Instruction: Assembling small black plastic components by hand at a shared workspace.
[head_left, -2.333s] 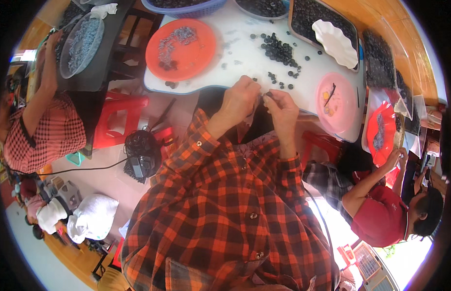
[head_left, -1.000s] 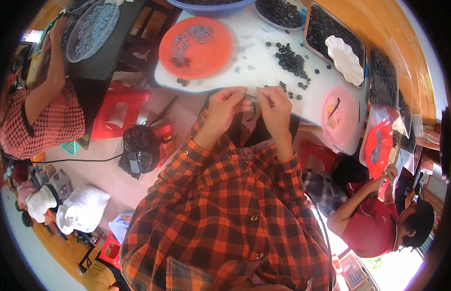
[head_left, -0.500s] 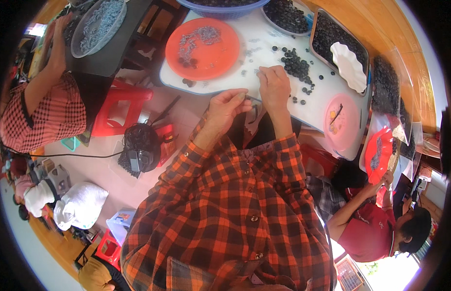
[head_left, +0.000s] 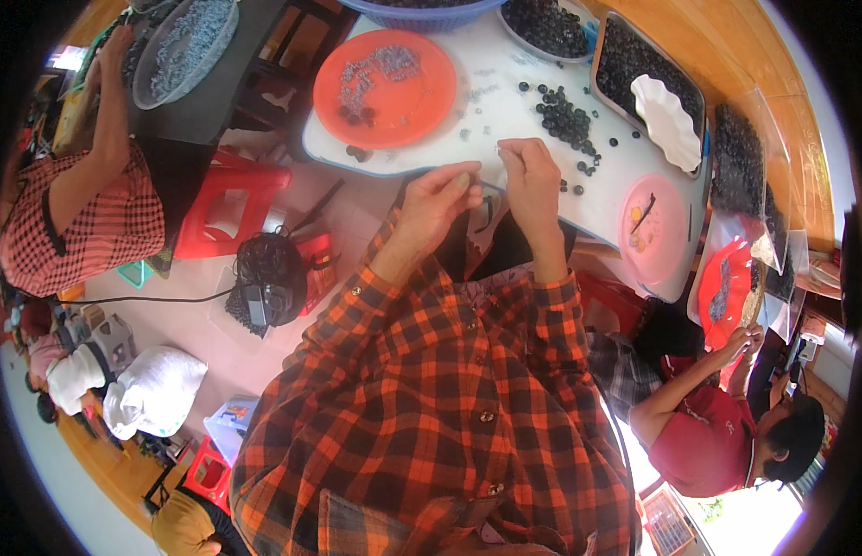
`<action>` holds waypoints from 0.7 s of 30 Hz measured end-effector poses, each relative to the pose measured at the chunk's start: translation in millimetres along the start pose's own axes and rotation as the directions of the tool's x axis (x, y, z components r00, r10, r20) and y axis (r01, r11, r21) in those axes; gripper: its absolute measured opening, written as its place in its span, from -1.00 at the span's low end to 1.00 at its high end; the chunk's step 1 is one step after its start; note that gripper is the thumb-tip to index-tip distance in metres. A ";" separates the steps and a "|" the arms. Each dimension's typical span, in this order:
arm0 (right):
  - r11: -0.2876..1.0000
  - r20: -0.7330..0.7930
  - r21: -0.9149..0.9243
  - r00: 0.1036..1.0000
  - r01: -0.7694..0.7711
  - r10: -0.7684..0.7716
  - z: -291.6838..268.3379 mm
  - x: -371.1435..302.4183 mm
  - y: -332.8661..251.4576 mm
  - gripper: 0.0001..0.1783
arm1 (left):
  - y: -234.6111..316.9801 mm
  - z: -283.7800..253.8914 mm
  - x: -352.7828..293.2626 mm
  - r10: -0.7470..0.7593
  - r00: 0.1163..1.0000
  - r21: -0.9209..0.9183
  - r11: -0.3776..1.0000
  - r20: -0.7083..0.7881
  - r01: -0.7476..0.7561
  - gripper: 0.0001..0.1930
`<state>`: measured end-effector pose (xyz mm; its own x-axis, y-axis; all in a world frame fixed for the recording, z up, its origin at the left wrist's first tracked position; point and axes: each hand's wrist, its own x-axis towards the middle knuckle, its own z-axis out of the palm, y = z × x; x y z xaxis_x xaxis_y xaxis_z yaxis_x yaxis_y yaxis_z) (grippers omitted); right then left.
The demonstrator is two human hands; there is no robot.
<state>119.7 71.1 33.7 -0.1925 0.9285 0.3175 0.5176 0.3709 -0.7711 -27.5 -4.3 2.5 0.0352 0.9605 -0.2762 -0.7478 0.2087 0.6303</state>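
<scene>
Both my hands are raised at the near edge of the white table (head_left: 514, 97), a short gap between them. My left hand (head_left: 436, 204) is closed, thumb pressed to the fingers. A bit of something dark shows at its fingertips, too small to name. My right hand (head_left: 535, 181) is pinched, with a tiny pale speck at its fingertips that I cannot make out. Small black round pieces (head_left: 563, 116) lie loose on the table beyond my right hand. Ahead and left, an orange-red plate (head_left: 422, 116) bears small clear-grey pieces (head_left: 391, 63) and a few dark ones.
Far right stand a metal tray (head_left: 605, 104) of black pieces and a white wavy dish (head_left: 665, 125). A pink plate (head_left: 652, 259) lies at right. Co-workers sit left, in a checked shirt (head_left: 88, 222), and right, in a red shirt (head_left: 704, 440). A red stool (head_left: 232, 208) stands left.
My right hand has drawn back slightly toward me, off the loose pieces. My left hand has shifted a little right and up. The plate appears slightly further left.
</scene>
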 end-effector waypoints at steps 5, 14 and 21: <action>0.991 0.103 0.127 0.994 -0.034 0.021 -15.5 -16.5 -24.6 -0.94 | -1.4 0.1 4.1 0.006 1.000 -0.042 0.999 0.001 -0.006 -0.75; 0.987 0.123 0.162 0.992 0.002 -0.022 -15.0 -28.1 -25.9 -0.95 | 0.5 5.5 2.0 -0.006 1.000 -0.064 0.998 0.011 0.006 -0.79; 0.992 0.130 0.130 0.991 0.012 -0.029 -17.6 -31.6 -30.0 -0.95 | -1.7 6.3 0.2 0.000 1.000 -0.044 0.999 0.004 0.000 -0.78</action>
<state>124.9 30.3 56.5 -0.3144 0.9114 0.2654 0.4028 0.3813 -0.8321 -22.1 -3.3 5.9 0.0378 0.9613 -0.2729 -0.7766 0.2001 0.5974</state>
